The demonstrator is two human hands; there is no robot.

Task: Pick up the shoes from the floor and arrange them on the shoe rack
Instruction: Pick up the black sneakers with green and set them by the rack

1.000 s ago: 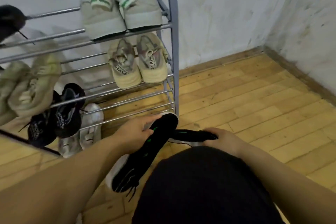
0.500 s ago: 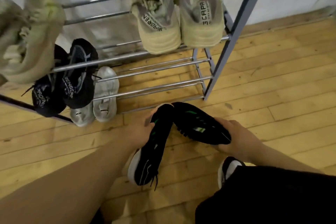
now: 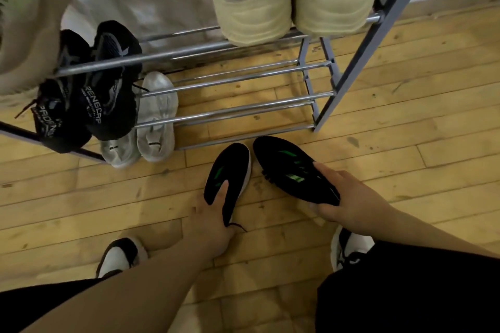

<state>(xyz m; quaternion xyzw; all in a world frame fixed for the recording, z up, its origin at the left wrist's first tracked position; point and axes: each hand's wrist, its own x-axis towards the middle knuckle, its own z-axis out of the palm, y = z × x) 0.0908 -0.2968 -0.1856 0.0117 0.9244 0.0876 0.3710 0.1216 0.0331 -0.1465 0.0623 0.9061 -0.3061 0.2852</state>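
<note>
Left hand: your left hand (image 3: 213,222) grips the heel end of the left black-and-green shoe (image 3: 230,170), with the thumb lying along its side.
Right hand: your right hand (image 3: 349,197) clasps the heel end of the right black-and-green shoe (image 3: 292,167), fingers over the top and thumb underneath.
Why the heels: held this way, both toes lead toward the shoe rack (image 3: 243,108), which suits a toes-first slide onto the rails.
Where the shoes are: both are just in front of the rack's lowest front rail. They are close together but apart, and each is tipped onto its side. You cannot tell whether they touch the floor (image 3: 405,130).
Open slot: a bare stretch of the rack's bottom rails lies right behind the toes, probably your target.
Neighbours on the rack: the white pair (image 3: 157,116) sits at the left of that bare stretch. The black pair (image 3: 89,97) is one tier above them. The beige pair (image 3: 284,8) is on the tier over the slot, heels hanging past its front rail.
Next move: level both shoes, then keep them low under the beige heels.
</note>
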